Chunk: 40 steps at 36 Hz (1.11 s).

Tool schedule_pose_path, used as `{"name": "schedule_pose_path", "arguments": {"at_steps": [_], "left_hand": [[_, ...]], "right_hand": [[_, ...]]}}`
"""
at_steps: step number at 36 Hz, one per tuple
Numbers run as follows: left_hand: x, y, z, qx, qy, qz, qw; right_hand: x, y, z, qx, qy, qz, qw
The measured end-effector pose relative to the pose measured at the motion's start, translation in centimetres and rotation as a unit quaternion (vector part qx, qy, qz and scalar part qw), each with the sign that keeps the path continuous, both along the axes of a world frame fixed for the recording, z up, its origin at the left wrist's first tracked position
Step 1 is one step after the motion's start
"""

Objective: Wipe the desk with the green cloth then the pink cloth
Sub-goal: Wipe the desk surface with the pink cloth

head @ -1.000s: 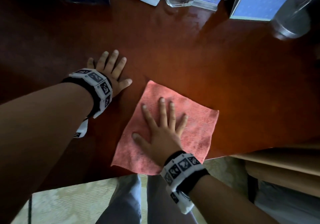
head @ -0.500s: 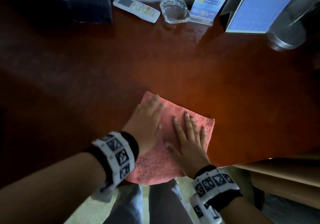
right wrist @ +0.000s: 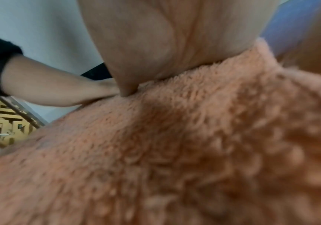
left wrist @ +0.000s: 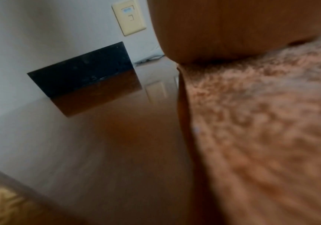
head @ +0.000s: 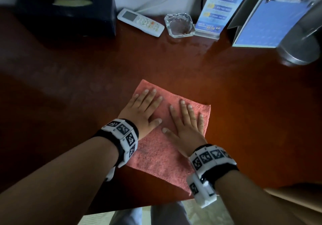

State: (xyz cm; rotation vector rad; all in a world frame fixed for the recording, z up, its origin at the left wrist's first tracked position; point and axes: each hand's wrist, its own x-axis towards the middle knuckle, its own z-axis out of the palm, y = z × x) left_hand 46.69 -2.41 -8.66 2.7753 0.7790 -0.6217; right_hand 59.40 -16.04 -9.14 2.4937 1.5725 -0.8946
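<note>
A pink cloth (head: 162, 157) lies flat on the dark red-brown desk (head: 244, 120), near its front edge. My left hand (head: 142, 108) presses on the cloth's far left part with straight, spread fingers. Beside it my right hand (head: 186, 122) lies flat on the cloth's right part, fingers straight too. In the left wrist view the palm (left wrist: 232, 30) sits on the fuzzy pink cloth (left wrist: 261, 129). The right wrist view shows the palm (right wrist: 175, 38) down on the pink cloth (right wrist: 175, 152), with my left forearm (right wrist: 49, 88) beyond. No green cloth is in view.
Along the desk's back edge stand a black tissue box (head: 66, 10), a white remote (head: 141, 22), a glass ashtray (head: 180, 25), a blue card in a clear stand (head: 219, 9), a blue folder (head: 271, 24) and a metal lamp base (head: 299, 50). A wooden chair (head: 296, 200) is at lower right.
My left hand moved from the bare desk onto the pink cloth beside the right hand. Both hands and the cloth have slid away from the front edge.
</note>
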Motion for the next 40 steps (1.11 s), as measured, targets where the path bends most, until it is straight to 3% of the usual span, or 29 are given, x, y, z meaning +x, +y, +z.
{"name": "schedule_pose_path", "arguments": {"at_steps": [5,8,13,20,26,35,40], "left_hand": [[-0.9,1.8,0.7,0.003,0.032,0.024,0.999],[-2.3,2.3,1.1,0.011,0.049,0.050,0.997],[-5.9,3.0,1.7,0.030,0.044,0.106,0.993],[-11.5,4.0,1.2,-0.015,0.064,0.212,0.975],[-11.6,3.6,0.2,-0.062,0.077,0.234,0.967],[-11.1,3.9,0.9,-0.071,0.117,0.224,0.965],[-11.0,4.1,1.5,-0.110,0.131,0.227,0.959]], "right_hand": [[1.7,3.1,1.2,-0.032,-0.014,0.022,0.999],[0.0,4.1,2.3,0.001,-0.015,0.020,1.000],[-3.7,6.0,1.0,0.004,-0.011,0.168,0.986],[-2.0,11.7,0.2,-0.028,-0.020,0.089,0.995],[-3.5,16.6,0.4,-0.051,-0.039,0.048,0.997],[-11.7,25.0,0.3,-0.027,-0.036,0.226,0.973],[-15.7,27.3,0.2,-0.032,-0.045,0.400,0.915]]}}
